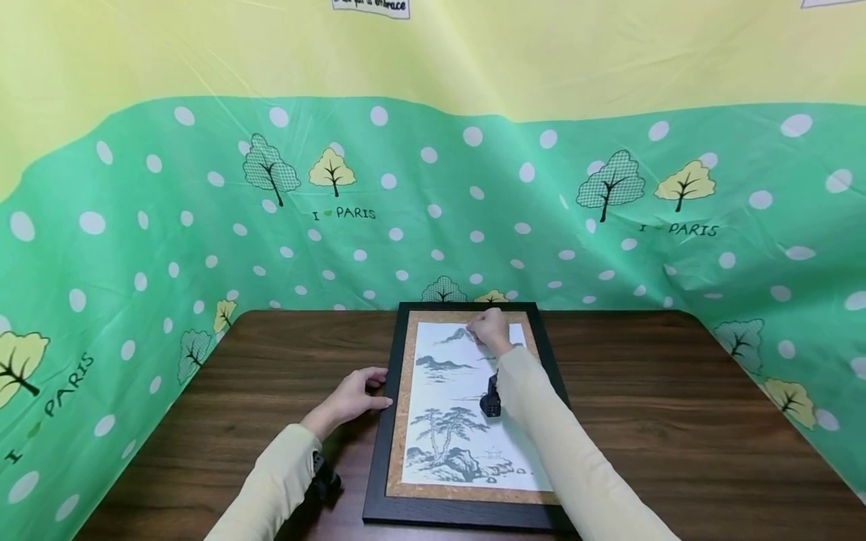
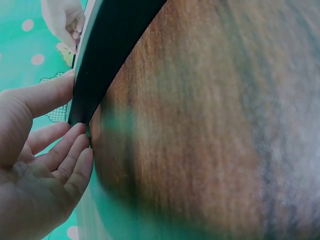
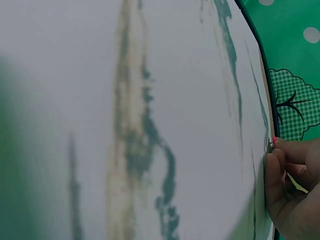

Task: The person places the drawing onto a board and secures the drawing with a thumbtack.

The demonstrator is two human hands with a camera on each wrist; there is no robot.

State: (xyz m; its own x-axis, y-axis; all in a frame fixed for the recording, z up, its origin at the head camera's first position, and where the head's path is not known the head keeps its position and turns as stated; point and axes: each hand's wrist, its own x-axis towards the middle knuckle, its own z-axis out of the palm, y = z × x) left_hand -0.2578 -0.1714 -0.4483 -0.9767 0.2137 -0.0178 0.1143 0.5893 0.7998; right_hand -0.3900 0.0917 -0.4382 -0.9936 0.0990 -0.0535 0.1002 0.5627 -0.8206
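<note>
A black-framed cork board (image 1: 467, 494) lies on the table, with a sheet of paper (image 1: 446, 387) over its cork, printed with an ink landscape of mountains, pines and rocks. My left hand (image 1: 353, 395) rests against the frame's left side. Its thumb and fingertips touch the black edge (image 2: 102, 50) with the fingers fairly straight. Near the top of the paper, my right hand (image 1: 492, 330) pinches a small pink push pin (image 3: 274, 140) between thumb and fingertips. Most of the pin is hidden by the fingers (image 3: 295, 150), so I cannot tell whether its tip touches the paper.
The dark wooden table (image 1: 643, 421) extends on both sides of the board. Behind it hangs a green and yellow cloth (image 1: 433, 180) with dots and trees. A black camera (image 1: 491, 398) on my right wrist hangs over the paper; another camera (image 1: 325, 479) is on my left wrist.
</note>
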